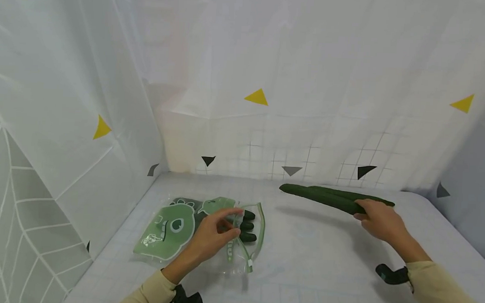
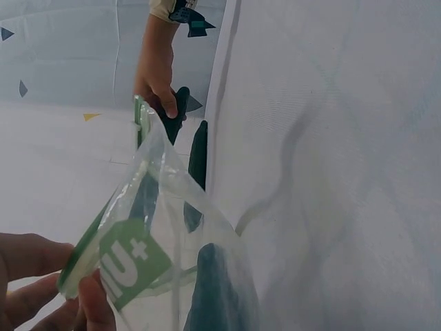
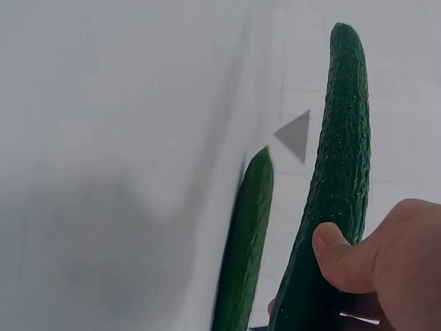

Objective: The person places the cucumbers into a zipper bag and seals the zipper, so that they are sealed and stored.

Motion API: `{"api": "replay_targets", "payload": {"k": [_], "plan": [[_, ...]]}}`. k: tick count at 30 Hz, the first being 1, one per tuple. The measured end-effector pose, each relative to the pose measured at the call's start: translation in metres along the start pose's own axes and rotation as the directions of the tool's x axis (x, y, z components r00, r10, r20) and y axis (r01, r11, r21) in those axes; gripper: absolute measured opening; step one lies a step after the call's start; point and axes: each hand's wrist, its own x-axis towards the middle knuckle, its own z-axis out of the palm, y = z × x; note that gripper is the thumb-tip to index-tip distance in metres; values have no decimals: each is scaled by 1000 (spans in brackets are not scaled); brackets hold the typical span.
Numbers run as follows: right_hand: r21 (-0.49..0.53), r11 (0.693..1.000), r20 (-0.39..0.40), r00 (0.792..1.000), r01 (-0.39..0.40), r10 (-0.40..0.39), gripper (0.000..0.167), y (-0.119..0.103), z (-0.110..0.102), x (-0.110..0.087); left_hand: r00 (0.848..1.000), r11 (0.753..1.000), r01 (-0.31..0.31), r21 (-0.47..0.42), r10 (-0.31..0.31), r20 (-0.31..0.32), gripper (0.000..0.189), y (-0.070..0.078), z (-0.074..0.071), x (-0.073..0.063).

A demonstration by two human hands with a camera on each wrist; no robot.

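A clear zip bag [image 1: 170,234] with a green cartoon creature print lies on the left of the table. Several cucumbers [image 1: 247,226] are inside it, their ends showing near the parted mouth. My left hand [image 1: 210,238] pinches the bag's green-trimmed edge [image 2: 86,245] between thumb and fingers. My right hand [image 1: 381,221] grips one end of a long bumpy cucumber [image 3: 342,138], raised over the table and pointing left. Another cucumber [image 3: 248,241] lies behind it on the table, apart from the hand.
The white table [image 1: 302,280] ends at a pale curtain [image 1: 310,82] with yellow and dark triangle marks. A second curtain [image 1: 66,94] hangs at the left. The bag's white slider [image 1: 250,263] sits at the near end of its zip.
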Motion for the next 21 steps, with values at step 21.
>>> {"api": "replay_targets", "payload": {"k": [21], "plan": [[38,998,-56,997,52,-50,45,-35,-5,-17,1000,1000,-4,8,4,8,46,-1,-1,0]]}}
